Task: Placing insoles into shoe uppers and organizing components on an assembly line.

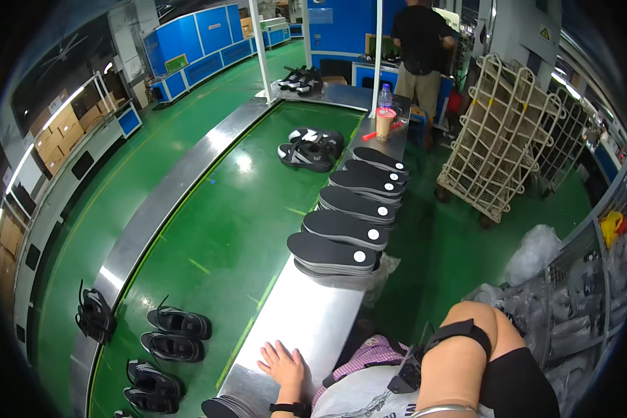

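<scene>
My left hand (283,366) lies palm down on the bare metal ledge (306,313) beside the green conveyor belt, fingers spread, holding nothing. Close to its wrist, at the lower edge, is a pile of dark insoles (226,406), partly cut off. Farther along the ledge, beyond the hand, several stacks of black insoles (334,252) stand in a row, white round stickers at their right ends. My right arm (456,362) is bent, with a black strap near the elbow and a bangle at the lower edge; the right hand is out of view.
Black sneakers (177,334) sit on the belt (223,230) at left, with a black-and-white pair (310,150) farther off. A drink cup (385,123) and bottle stand past the insoles. A wire cart (501,139) and bagged goods (571,306) are at right. A person (421,49) stands behind.
</scene>
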{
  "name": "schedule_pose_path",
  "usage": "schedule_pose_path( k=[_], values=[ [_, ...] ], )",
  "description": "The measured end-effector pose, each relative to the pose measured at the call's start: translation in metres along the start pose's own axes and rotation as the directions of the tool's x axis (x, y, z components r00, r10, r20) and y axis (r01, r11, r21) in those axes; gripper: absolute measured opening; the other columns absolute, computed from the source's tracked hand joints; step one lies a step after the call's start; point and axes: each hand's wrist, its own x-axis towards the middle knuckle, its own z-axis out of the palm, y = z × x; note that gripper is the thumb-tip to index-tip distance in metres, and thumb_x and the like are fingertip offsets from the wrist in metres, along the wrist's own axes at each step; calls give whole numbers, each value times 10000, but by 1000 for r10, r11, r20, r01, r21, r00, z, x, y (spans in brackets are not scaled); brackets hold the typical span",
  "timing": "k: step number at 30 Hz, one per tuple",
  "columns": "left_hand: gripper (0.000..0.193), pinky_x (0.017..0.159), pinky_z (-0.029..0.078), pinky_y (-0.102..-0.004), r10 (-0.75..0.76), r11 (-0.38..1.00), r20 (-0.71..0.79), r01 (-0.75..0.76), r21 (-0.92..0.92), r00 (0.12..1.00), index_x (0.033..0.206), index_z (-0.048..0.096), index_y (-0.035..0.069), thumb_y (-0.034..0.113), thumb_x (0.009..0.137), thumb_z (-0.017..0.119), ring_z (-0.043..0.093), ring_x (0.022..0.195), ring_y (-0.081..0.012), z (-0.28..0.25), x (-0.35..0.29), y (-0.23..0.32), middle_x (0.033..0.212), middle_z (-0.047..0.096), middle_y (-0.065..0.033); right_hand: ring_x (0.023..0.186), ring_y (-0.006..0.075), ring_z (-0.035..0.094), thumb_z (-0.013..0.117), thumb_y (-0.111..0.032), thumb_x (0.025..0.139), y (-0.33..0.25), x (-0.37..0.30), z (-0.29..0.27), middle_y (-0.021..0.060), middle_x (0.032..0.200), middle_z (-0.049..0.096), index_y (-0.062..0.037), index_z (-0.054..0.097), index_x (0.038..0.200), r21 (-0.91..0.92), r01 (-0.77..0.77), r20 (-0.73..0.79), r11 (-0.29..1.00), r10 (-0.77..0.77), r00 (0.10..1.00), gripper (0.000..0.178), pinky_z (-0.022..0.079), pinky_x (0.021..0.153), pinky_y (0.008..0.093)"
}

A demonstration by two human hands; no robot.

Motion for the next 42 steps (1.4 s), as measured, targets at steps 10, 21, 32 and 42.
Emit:
schedule_pose_path(
  k=[10,21,32,42],
  values=[
    [638,966,11,-570,-55,996,263,73,-57,963,1262,279,-3,365,767,442,73,1266,-367,-13,2,7,1344,165,-234,1166,524,197,237,-657,775,-106,13,28,448,1204,175,226,153,1193,-953,-75,115,292,582,805,981,170,958,520],
    [655,977,47,-556,-55,996,252,37,75,966,1284,237,3,377,779,421,74,1267,-370,1,11,6,1355,139,-230,1174,405,291,191,-316,920,-152,49,127,315,1293,217,150,207,1234,-885,-464,-363,-35,677,641,562,205,980,431],
    [709,987,92,-508,297,954,767,-211,-214,569,1288,214,26,418,753,464,115,1249,-340,72,19,188,1346,164,-203,1008,280,462,354,-281,898,-319,28,138,225,1095,468,55,420,1143,-668,353,-593,-656,755,281,421,376,843,346],
    [781,1001,154,-448,476,875,872,-41,-483,-114,1272,229,41,485,709,539,222,1214,-326,115,-28,351,1310,257,-202,748,259,567,507,-230,784,-512,-69,314,146,811,592,5,546,896,-53,-536,-563,-843,-418,713,263,432,658,345]
  ],
)
